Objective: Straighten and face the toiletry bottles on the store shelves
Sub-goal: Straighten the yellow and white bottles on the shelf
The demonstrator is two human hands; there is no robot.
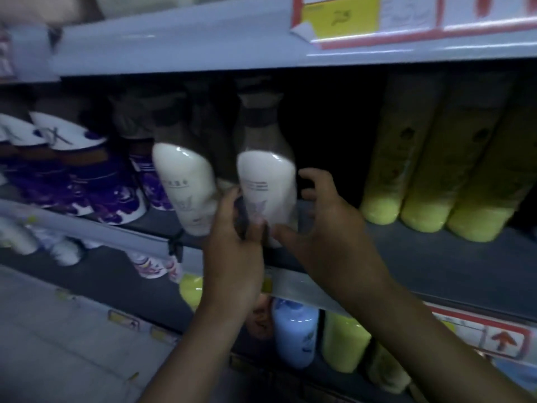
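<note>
1. Grip state, left hand (232, 248): my thumb lay on the 9 o'clock flank of the held white bottle (266, 181) and my fingers wrapped across its lower front. This hand held the bottle.

2. Grip state, right hand (328, 228): the span was wide. My fingers curved just beside the bottle's 3 o'clock flank, with a thin dark gap between them and the bottle. My thumb pointed at the bottle's base from 4 o'clock. I could not tell whether the thumb touched it.

3. Location of the held white bottle: it was on the middle shelf (436, 257), near the front edge, roughly upright, with its printed label facing me. Its upper part and cap were dark and in shadow.

4. Adjacent items on the same shelf:
- At 9 o'clock of the held bottle, a second white bottle (186, 187) of the same type, tilted with its top leaning toward 11 o'clock.
- Further toward 9 o'clock, purple-and-white containers (96, 181), tilted.
- At 3 o'clock, well apart across a dark gap, a row of yellow bottles (421, 199), side by side.

5. Above, at 12 o'clock, the upper shelf edge (203, 45) carried a yellow price label (340, 18) toward 1 o'clock; its print was too blurred to read.

6. Below, at 6 o'clock, the lower shelf held a light blue bottle (293, 330), and a yellow bottle (343, 341) just beside it.
</note>
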